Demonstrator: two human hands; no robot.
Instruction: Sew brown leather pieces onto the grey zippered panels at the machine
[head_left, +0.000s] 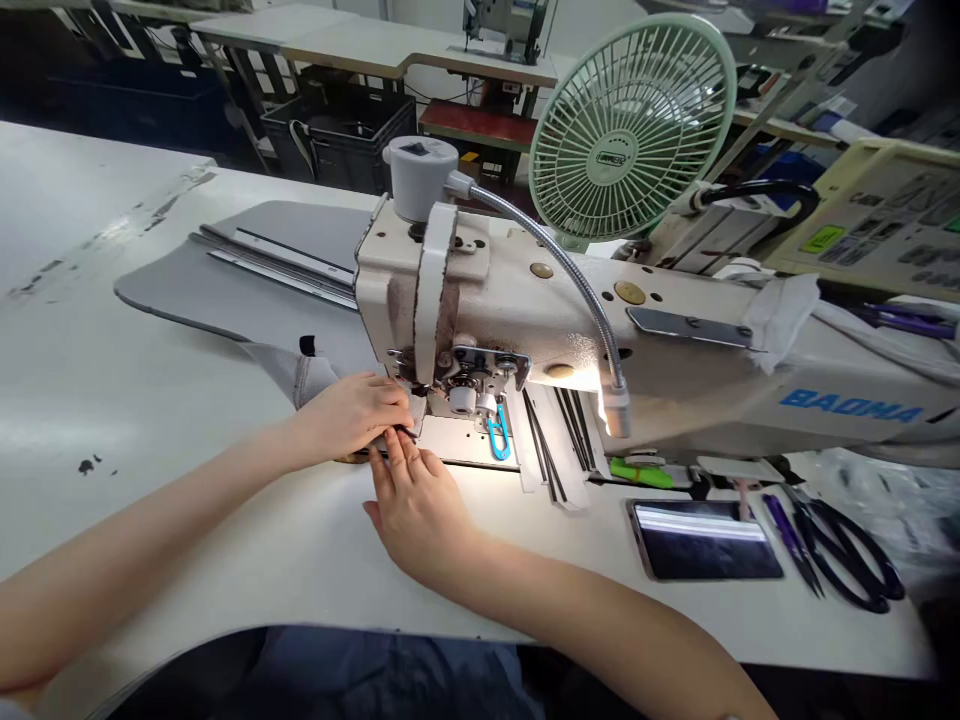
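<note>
A grey fabric piece (pixel 259 290) with white-edged strips lies left of the sewing machine (pixel 517 290), and its mesh part (pixel 289 372) runs under my left hand toward the needle area. My left hand (pixel 352 415) presses on the mesh fabric beside the presser foot, fingers together. Just in front of the needle area, my right hand (pixel 420 505) has its fingertips on a small dark edge of the fabric, close to my left fingertips. Its fingers are bent and close together, the thumb apart. The needle itself is hidden behind the machine head and fingers.
Blue thread snips (pixel 499 435) lie on the machine bed. Black strips on white paper (pixel 559 440), a phone (pixel 705 540), a purple pen (pixel 784 525) and black scissors (pixel 847 550) are to the right. A green fan (pixel 630 130) and a lit lamp (pixel 616 405) stand over the machine.
</note>
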